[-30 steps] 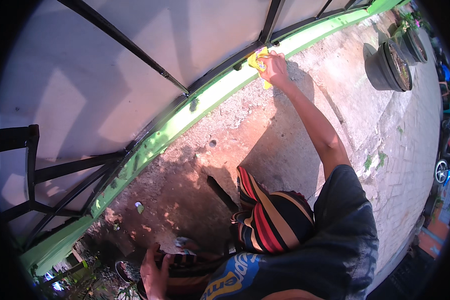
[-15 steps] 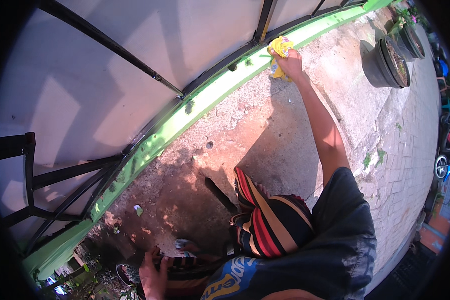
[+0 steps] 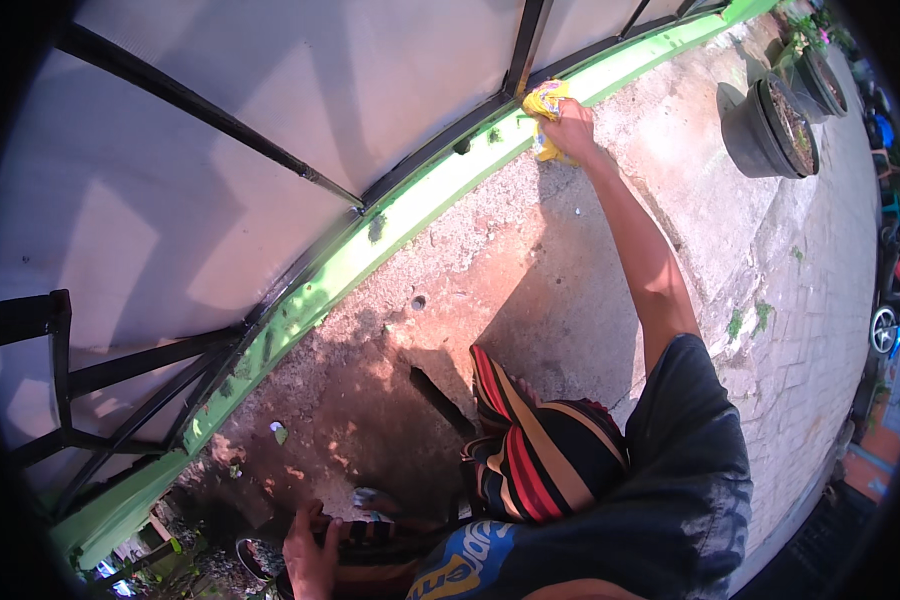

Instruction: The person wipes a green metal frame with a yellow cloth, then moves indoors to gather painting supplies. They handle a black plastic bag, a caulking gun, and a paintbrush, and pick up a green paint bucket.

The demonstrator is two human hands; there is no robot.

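Note:
My right hand [image 3: 573, 130] is closed around a crumpled yellow cloth [image 3: 547, 98] with coloured print. Part of the cloth hangs below my fingers. It lies against the light green ledge [image 3: 410, 215], by the foot of a black upright frame bar [image 3: 526, 50]. My right arm is stretched far out. Low in the picture, my left hand [image 3: 312, 555] rests at my bent left leg in striped trousers [image 3: 375, 532]. Its thumb stands apart from the curled fingers, and no held object shows. Shadow hides part of its fingertips.
Pale panels [image 3: 170, 200] in black frames rise behind the ledge. A black angled metal bracket [image 3: 65, 370] juts out at left. Black plant pots [image 3: 770, 130] stand on the concrete at right, near paving [image 3: 780, 400]. A dark slot [image 3: 440, 400] cuts the rough concrete ground.
My right hand and the yellow cloth have shifted slightly left along the ledge. My left hand stays by the leg; the whole view has tilted a little.

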